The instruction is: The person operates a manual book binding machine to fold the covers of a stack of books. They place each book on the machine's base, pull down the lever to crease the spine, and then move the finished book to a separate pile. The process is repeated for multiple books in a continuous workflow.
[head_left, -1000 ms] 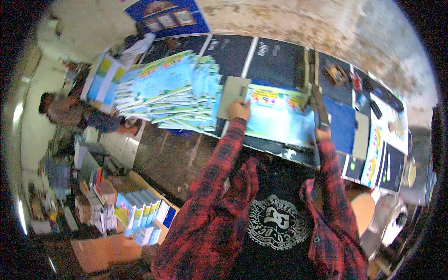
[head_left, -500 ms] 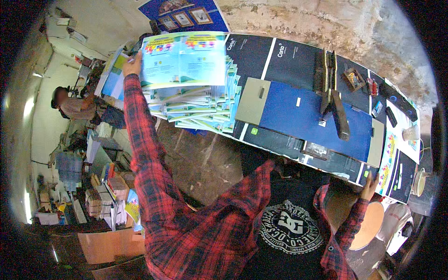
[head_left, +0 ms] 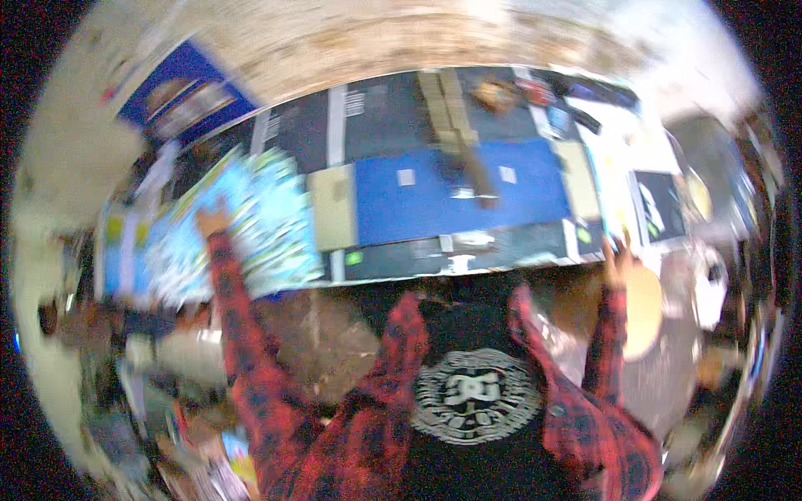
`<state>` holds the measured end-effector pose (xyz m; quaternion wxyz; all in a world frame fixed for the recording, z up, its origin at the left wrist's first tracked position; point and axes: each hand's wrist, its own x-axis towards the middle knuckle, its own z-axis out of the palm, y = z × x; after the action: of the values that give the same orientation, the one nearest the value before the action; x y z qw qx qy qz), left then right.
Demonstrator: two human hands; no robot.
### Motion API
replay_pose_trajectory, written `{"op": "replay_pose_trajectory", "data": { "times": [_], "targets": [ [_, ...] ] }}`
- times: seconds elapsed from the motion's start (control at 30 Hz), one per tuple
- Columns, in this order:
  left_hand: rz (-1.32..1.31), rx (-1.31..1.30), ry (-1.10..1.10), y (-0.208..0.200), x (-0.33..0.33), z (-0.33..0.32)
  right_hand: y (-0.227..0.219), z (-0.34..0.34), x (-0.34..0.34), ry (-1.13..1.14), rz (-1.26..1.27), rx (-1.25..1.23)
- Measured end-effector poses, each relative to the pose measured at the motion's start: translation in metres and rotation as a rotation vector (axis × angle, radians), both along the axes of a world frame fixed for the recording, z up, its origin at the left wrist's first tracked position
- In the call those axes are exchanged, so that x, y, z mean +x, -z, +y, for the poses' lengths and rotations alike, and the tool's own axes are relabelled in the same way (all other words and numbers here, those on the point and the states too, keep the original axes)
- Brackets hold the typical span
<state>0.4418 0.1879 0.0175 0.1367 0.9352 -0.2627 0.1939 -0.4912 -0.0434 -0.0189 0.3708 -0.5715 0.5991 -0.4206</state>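
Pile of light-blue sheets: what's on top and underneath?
The left hand is over the pile of sheets; blur hides whether it touches. A blue sliver shows below the near edge. Whatever lies directly under the sheets is covered.

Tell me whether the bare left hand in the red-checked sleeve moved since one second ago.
Yes: the left hand moved leftward, from the left grey rectangular panel to the pile of light-blue printed sheets.
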Motion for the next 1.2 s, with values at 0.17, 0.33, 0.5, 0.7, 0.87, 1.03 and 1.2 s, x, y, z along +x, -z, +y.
{"op": "replay_pose_trajectory", "data": {
  "times": [0.17,0.33,0.5,0.7,0.87,1.03,1.2],
  "targets": [
    [-0.120,-0.291,0.374,-0.043,-0.074,-0.067,-0.015,-0.091,-0.089,0.320,0.681,-0.145],
    [0.234,-0.552,0.338,-0.038,-0.157,0.014,-0.021,-0.145,-0.052,0.066,1.011,0.361],
    [0.487,-0.598,0.201,-0.011,-0.194,0.174,-0.026,-0.145,-0.015,0.205,1.065,0.375],
    [0.639,-0.755,-0.058,-0.011,-0.302,0.285,-0.022,-0.152,-0.017,0.271,1.001,0.358],
    [0.512,-0.473,0.202,-0.116,-0.404,0.163,-0.031,-0.149,-0.035,0.287,0.931,0.494],
    [1.006,-0.588,0.889,-0.152,-0.473,0.057,-0.010,-0.151,-0.075,0.312,0.680,0.380],
    [1.309,-0.285,1.537,-0.136,-0.548,-0.050,-0.074,-0.086,-0.043,0.243,0.658,0.163]
  ]
}}
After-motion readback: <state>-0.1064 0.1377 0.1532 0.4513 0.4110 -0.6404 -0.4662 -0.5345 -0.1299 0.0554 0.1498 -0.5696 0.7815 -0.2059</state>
